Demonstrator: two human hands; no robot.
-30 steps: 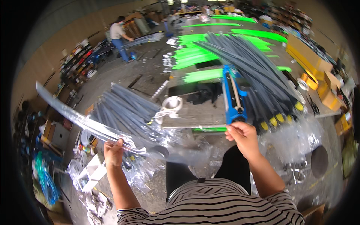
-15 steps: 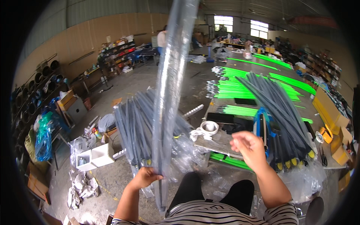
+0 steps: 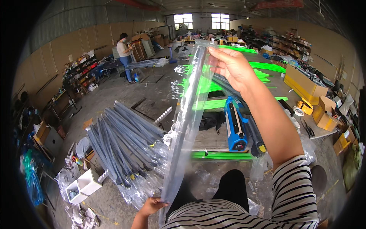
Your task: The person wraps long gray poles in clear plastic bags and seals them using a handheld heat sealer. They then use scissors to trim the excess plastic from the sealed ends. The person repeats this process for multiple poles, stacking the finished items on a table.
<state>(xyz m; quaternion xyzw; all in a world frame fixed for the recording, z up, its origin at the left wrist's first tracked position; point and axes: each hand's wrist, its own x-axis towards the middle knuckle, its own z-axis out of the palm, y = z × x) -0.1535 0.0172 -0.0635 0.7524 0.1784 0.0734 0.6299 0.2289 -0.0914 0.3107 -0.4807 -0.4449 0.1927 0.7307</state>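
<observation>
A long clear plastic sleeve (image 3: pixel 187 114) with a slim dark grey item inside slants up and away before me. Low down, at its near end, my left hand (image 3: pixel 153 206) is closed on it, thumb against fingers. My right hand (image 3: pixel 232 70) reaches far forward and pinches the sleeve's upper end between thumb and fingers. Beneath my right forearm, a blue impulse heat sealer (image 3: pixel 235 128) stands on the workbench (image 3: pixel 211 139). Part of the bench and the green rods (image 3: pixel 211 104) on it show through the film.
Many similar sleeved dark items (image 3: pixel 126 141) lie fanned out at left. White foam boxes (image 3: pixel 89 181) and crumpled wrapping (image 3: pixel 82 217) sit on the floor. Cardboard boxes (image 3: pixel 305 86) and a yellow tape dispenser (image 3: pixel 305 106) are at right. A person (image 3: pixel 124 53) stands at a far table.
My right hand has gone from hovering free over the bench to gripping the sleeve's upper end. The sleeve's top has come down into view. My view has turned rightward.
</observation>
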